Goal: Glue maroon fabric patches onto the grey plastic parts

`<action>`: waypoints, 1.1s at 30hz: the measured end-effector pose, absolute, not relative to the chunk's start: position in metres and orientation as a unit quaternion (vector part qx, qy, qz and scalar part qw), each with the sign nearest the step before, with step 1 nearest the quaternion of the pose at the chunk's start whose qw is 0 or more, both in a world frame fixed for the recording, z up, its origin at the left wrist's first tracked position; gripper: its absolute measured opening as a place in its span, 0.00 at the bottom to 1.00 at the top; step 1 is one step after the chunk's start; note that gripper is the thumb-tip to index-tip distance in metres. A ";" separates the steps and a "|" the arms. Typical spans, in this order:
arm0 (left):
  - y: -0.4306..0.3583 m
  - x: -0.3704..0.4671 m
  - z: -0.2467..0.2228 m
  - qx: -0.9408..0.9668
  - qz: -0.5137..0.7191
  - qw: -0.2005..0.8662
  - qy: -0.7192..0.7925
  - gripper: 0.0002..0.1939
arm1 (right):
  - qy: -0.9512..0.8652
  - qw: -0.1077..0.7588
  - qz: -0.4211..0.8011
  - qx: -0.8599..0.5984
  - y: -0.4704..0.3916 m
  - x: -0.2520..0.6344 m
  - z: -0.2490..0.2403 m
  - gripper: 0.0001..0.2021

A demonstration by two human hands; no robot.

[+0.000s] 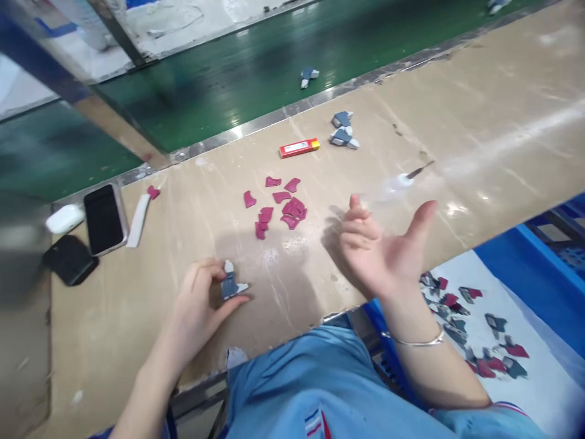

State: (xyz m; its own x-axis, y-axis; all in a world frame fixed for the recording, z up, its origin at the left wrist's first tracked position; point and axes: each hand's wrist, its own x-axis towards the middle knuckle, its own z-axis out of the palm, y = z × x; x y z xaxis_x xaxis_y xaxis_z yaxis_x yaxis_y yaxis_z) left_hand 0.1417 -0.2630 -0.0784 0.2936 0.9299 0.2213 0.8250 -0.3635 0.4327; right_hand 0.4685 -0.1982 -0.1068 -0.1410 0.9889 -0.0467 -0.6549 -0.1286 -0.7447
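Observation:
My left hand [201, 299] holds a small blue-grey part with light grey ends [229, 285] between thumb and fingers, low over the tan table. My right hand [381, 244] is raised palm up over the table, thumb and fingers apart, with nothing in it. Between and beyond the hands lie several dark red pieces [292, 208], some overlapping. Behind them rests a red and yellow box [299, 148]. Two blue-grey parts [342, 137] sit close together to its right. A small white bottle with a dark thin tip [406, 179], blurred, is beyond my right hand.
A phone [106, 219], white case [65, 218], black item [70, 260] and white strip [138, 221] lie at the left. Behind the table runs a green belt [256, 85] carrying another part. A blue bin [525, 268] at the lower right holds several grey and red parts.

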 end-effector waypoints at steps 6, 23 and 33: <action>-0.268 0.136 -0.084 0.762 0.149 0.156 0.610 0.31 | -0.241 0.588 0.751 -0.179 -0.165 0.497 -0.138 0.19; -0.298 0.181 -0.084 0.533 0.403 0.419 0.615 0.30 | -0.612 0.530 0.417 -0.414 -0.252 0.381 -0.101 0.20; -0.300 0.182 -0.087 0.530 0.426 0.430 0.594 0.32 | -0.641 0.553 0.267 -0.461 -0.262 0.375 -0.108 0.21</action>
State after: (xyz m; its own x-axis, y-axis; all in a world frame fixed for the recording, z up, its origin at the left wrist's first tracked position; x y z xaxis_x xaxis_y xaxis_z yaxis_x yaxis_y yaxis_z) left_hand 0.1824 -0.3004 -0.0872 -0.0683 0.9959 -0.0599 0.2635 0.0759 0.9617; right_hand 0.3745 -0.2615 -0.1081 0.0373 0.8857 0.4627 0.2960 0.4325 -0.8516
